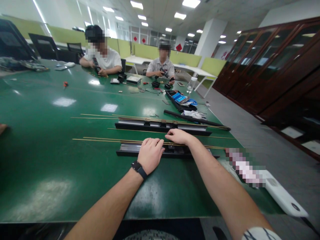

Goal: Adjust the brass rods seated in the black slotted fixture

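My left hand (151, 153), with a dark watch on the wrist, is closed over the near black channel-shaped rail (128, 152). Its fingers curl round the thin brass rods (100, 140) that run along the rail's top. Just to the right, my right hand (178, 136) hangs over the same rail with its fingers bent together in a pinch. Whatever lies between those fingertips is too small to make out. Behind is a second black rail (160, 126), with more thin rods along its top. One single rod (135, 130) lies between the two rails.
Beyond the rails lie a black tube (172, 114), white gloves (195, 115) and a black tray (175, 102) of blue packets. A white power strip (282, 195) rests at the table's right edge. Two people sit across the green table (82, 186), handling dark parts.
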Available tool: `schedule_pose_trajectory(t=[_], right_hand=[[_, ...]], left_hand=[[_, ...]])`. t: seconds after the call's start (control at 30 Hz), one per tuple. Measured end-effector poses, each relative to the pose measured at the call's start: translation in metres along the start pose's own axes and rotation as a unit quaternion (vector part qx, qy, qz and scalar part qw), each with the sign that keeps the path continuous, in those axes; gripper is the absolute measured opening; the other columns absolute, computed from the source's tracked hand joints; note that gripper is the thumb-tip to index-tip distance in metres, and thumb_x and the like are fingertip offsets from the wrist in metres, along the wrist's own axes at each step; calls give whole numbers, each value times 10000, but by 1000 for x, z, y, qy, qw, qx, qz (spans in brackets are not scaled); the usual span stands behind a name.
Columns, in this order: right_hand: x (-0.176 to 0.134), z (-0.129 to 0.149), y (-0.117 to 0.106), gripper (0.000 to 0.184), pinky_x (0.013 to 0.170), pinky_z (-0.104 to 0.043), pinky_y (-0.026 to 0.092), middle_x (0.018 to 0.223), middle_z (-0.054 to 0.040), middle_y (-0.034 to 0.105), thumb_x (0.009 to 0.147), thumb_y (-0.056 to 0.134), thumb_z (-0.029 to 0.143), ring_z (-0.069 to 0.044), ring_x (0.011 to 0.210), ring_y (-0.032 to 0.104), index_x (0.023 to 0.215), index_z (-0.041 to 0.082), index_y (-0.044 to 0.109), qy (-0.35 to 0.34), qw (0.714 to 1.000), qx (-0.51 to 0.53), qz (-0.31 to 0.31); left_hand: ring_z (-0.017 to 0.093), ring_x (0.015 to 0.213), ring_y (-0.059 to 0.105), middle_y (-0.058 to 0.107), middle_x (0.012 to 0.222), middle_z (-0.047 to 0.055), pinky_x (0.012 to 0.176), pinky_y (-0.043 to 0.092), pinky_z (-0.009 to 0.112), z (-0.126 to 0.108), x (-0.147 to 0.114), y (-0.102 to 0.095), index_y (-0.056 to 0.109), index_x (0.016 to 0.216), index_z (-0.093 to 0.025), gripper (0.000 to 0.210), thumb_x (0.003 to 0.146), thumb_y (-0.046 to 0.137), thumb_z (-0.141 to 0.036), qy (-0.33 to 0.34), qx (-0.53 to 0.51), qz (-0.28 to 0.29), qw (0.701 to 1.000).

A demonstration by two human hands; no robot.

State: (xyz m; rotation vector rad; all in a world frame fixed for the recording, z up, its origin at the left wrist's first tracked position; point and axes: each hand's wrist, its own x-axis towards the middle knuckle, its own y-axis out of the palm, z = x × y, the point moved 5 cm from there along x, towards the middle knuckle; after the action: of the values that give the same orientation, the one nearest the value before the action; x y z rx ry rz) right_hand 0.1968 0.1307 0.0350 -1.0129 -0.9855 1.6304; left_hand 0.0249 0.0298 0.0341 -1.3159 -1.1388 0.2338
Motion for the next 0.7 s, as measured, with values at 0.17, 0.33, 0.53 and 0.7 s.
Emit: schedule_pose_trajectory(t=[0.17, 0.33, 0.53, 0.7], right_hand=[[3, -1, 1, 222, 788, -291, 519, 952, -79, 797, 855, 746, 424, -243, 873, 725, 880, 207, 783, 2, 1000, 19, -6], [7, 0, 2, 295, 834, -313, 519, 1052, -120, 789, 875, 721, 457, -268, 952, 726, 964, 180, 772, 16, 1000, 6, -8], [2, 6, -1, 364, 874, -361, 509, 1124, -157, 772, 949, 620, 488, -305, 1022, 716, 1039, 162, 754, 19, 1000, -16, -11], [-25, 12, -17, 326, 911, -403, 507, 1071, -145, 765, 982, 570, 454, -303, 1019, 701, 1015, 177, 738, -27, 978, -11, -208]], left_hand=[[252, 1069, 617, 697, 1179, 95, 1015, 421, 439, 0, 0, 0, 598, 1271, -205, 288, 1000, 551, -287, -4, -1, 4, 1000], [254, 1070, 614, 696, 1181, 90, 1013, 421, 435, 0, 0, 1, 598, 1270, -206, 285, 1004, 548, -296, -3, 2, 6, 1000], [252, 1069, 616, 698, 1185, 91, 1010, 423, 436, 1, 0, 0, 600, 1264, -213, 276, 1006, 543, -293, -6, 0, 4, 1000], [251, 1067, 613, 698, 1183, 89, 1015, 420, 432, 1, 0, 0, 598, 1279, -207, 291, 1014, 530, -304, -7, 1, 8, 1000]])
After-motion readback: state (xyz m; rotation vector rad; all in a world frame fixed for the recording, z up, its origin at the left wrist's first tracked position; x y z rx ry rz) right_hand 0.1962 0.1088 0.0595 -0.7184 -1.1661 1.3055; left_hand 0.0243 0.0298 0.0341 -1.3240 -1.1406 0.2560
